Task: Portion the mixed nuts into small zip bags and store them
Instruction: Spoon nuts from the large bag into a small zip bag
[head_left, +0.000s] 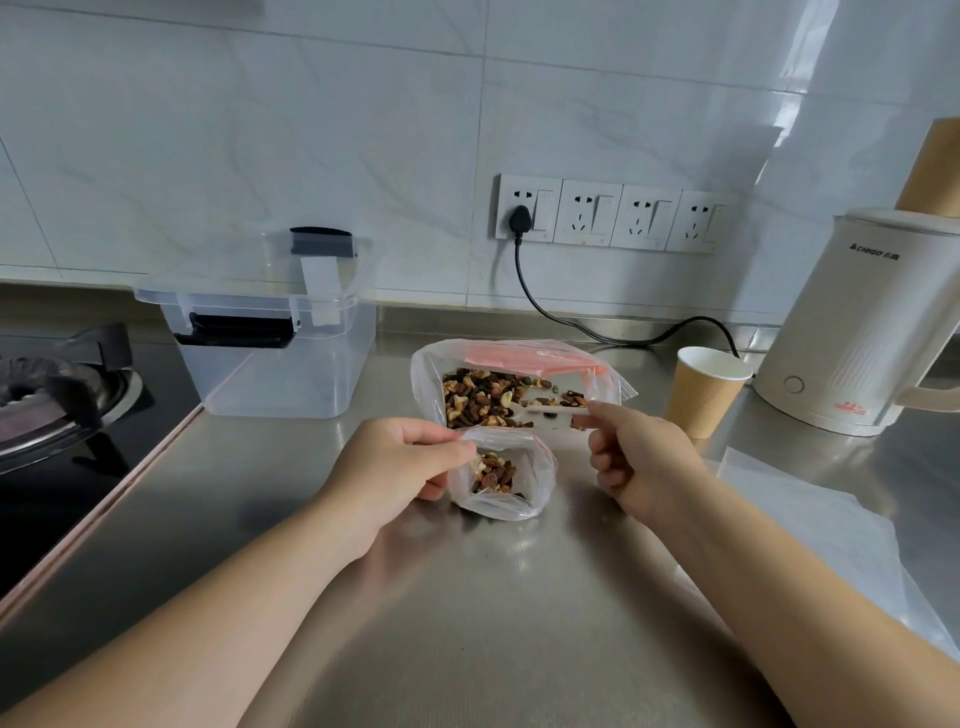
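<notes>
Steel counter (493, 597): left hand (400, 462) pinches the small bag (501, 480) open before the big bag (514, 384); right hand (639, 457) grips the spoon (550, 409), likely scooping next.

Steel counter (493, 597): nut bags (511, 387), clear bin (280, 364), cup (704, 389), kettle (852, 322).

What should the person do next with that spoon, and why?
Probably scoop more nuts: the right hand grips the white spoon, which lies in the big bag, while the left hand holds the small bag open, only partly filled.
</notes>
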